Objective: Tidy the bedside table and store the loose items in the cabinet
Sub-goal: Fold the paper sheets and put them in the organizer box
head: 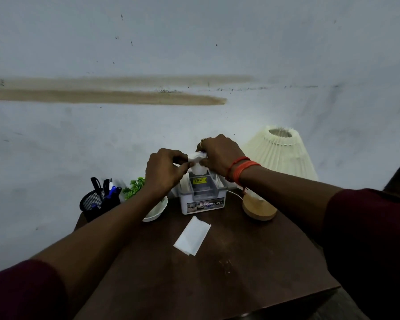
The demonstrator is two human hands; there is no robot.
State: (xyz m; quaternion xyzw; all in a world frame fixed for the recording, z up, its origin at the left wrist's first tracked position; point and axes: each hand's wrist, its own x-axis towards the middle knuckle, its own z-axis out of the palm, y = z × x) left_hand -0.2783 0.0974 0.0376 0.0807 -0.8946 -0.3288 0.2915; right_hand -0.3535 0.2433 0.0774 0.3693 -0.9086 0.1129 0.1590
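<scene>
Both hands meet above a small grey plastic organiser box (pixel 202 205) at the back of the dark wooden bedside table (pixel 217 273). My left hand (pixel 164 168) and my right hand (pixel 218 155) pinch a small white piece of tissue or paper (pixel 196 158) between them, just over the box's open top. A folded white paper (pixel 191 235) lies flat on the table in front of the box.
A black mesh pen holder (pixel 99 203) with pens stands at the back left. A small green plant in a white pot (pixel 153 213) sits next to it. A cream pleated lamp (pixel 280 153) on a round wooden base (pixel 259 207) stands at the back right. The wall is close behind.
</scene>
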